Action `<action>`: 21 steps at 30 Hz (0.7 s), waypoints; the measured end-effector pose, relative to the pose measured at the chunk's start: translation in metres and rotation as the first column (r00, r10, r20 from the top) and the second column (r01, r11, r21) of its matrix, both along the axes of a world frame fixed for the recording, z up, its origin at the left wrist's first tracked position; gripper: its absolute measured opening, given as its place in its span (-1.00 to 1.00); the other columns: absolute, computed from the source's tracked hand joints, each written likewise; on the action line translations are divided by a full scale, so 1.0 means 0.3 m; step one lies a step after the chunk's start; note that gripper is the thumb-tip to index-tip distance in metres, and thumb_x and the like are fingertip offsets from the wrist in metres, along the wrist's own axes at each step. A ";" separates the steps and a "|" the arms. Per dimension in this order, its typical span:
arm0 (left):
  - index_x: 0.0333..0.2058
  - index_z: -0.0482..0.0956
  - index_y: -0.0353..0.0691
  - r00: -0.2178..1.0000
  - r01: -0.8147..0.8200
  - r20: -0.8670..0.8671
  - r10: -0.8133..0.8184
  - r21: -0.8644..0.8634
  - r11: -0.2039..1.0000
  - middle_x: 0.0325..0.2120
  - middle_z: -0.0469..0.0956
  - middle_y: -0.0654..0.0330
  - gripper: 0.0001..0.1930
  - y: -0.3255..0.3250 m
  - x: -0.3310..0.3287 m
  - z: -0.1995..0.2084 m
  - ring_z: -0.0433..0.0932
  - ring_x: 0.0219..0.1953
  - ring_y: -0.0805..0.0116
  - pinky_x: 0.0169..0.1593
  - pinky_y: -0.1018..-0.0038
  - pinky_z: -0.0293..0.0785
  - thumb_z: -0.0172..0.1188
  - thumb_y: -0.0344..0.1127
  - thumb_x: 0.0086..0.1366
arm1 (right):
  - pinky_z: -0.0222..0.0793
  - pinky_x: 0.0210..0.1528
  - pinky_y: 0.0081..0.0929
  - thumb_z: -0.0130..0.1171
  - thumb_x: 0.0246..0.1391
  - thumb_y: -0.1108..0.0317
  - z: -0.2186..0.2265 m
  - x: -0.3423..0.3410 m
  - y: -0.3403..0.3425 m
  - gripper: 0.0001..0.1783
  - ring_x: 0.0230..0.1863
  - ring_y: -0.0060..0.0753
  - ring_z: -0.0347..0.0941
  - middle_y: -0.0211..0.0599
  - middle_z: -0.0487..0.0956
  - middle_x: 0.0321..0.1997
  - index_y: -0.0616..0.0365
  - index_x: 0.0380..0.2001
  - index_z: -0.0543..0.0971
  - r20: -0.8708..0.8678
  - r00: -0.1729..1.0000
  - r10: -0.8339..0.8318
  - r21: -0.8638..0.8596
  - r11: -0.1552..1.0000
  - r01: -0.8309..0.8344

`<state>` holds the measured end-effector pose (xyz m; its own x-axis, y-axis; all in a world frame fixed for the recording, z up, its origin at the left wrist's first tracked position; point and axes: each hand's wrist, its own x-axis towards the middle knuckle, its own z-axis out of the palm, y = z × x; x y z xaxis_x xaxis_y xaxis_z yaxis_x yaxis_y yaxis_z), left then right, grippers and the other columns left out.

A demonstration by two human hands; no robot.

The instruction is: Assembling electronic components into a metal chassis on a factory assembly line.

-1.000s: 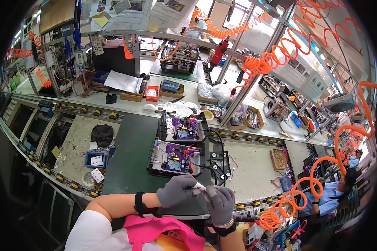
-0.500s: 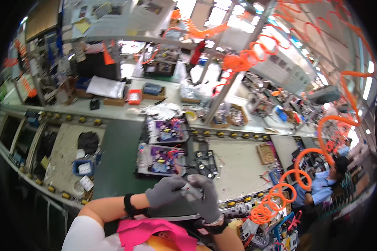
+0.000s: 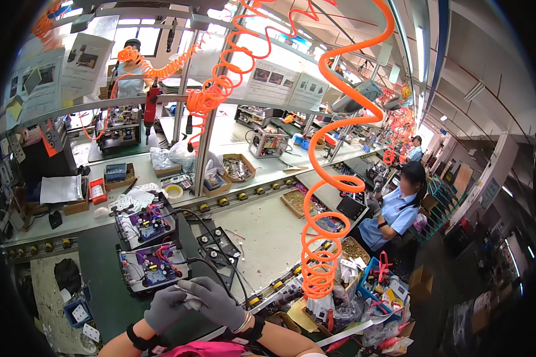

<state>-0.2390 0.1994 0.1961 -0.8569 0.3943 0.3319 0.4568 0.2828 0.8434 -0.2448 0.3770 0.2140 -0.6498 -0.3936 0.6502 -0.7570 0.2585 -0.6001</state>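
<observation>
Head is swinging right since half a second ago: the two open units are sliding from frame centre to the lower left, and the seated co-worker in a blue shirt point(image 3: 393, 214) is now showing at right of centre. Both hands are staying together at the bottom edge, as before. Left hand in a grey knit glove point(image 3: 165, 307) is curling closed around a small pale part point(image 3: 192, 304), though what the part is, I cannot tell. Right hand in a matching grey glove point(image 3: 215, 301) is lying over the left, fingers folded down on the same part, so both are grasping it. A black wrist strap point(image 3: 138, 340) is sitting on the left wrist. Just above the hands, the near open grey metal chassis with a purple circuit board point(image 3: 153, 269) is resting on the dark green mat point(image 3: 104, 279), touching nothing of the gloves that I can make out. A second open chassis with a purple board point(image 3: 145, 224) is sitting just behind it, farther up the frame. A black rectangular panel with round holes point(image 3: 219, 244) is lying right of both, black cables running from it toward the near chassis. A bright orange coiled air hose point(image 3: 320, 262) is hanging down right of centre, well apart from the hands.
</observation>
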 end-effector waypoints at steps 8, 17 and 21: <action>-0.38 0.64 -0.26 0.996 -0.069 0.054 0.070 -0.008 0.998 -0.44 0.58 0.10 -0.77 -0.019 0.032 -0.044 0.57 -0.40 0.31 -0.32 0.44 0.47 0.40 -0.27 0.03 | 0.46 -0.20 -0.39 0.22 -0.06 0.48 -0.057 0.015 -0.006 -0.43 -0.22 -0.20 0.48 -0.18 0.48 -0.19 0.08 0.10 0.43 -0.001 1.000 0.006 0.080 0.997 -0.005; -0.35 0.54 -0.31 0.875 -0.193 0.485 0.017 0.315 0.929 -0.39 0.55 0.25 -0.78 -0.142 0.105 -0.143 0.52 -0.35 0.51 -0.28 0.52 0.47 0.34 -0.34 0.08 | 0.38 -0.03 -0.31 0.17 -0.09 0.34 -0.088 0.006 -0.124 -0.45 -0.10 -0.22 0.44 -0.30 0.50 -0.18 0.00 0.07 0.47 -0.182 0.972 0.152 0.359 0.930 -0.078; -0.18 0.57 -0.20 0.938 -0.049 0.343 0.054 -0.023 0.999 -0.40 0.56 0.27 -0.64 -0.234 0.102 -0.071 0.49 -0.34 0.49 -0.23 0.48 0.42 0.28 -0.10 0.14 | 0.44 -0.10 -0.42 0.17 -0.03 0.50 -0.103 -0.033 -0.219 -0.64 -0.14 -0.30 0.49 -0.30 0.53 -0.19 0.10 -0.09 0.53 0.234 0.957 0.171 0.079 0.978 -0.194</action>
<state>-0.2083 0.1291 0.1749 -0.9372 0.3487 0.0083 0.1240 0.3109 0.9423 -0.2547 0.3112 0.1832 -0.6855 -0.5743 0.4475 -0.6457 0.1956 -0.7381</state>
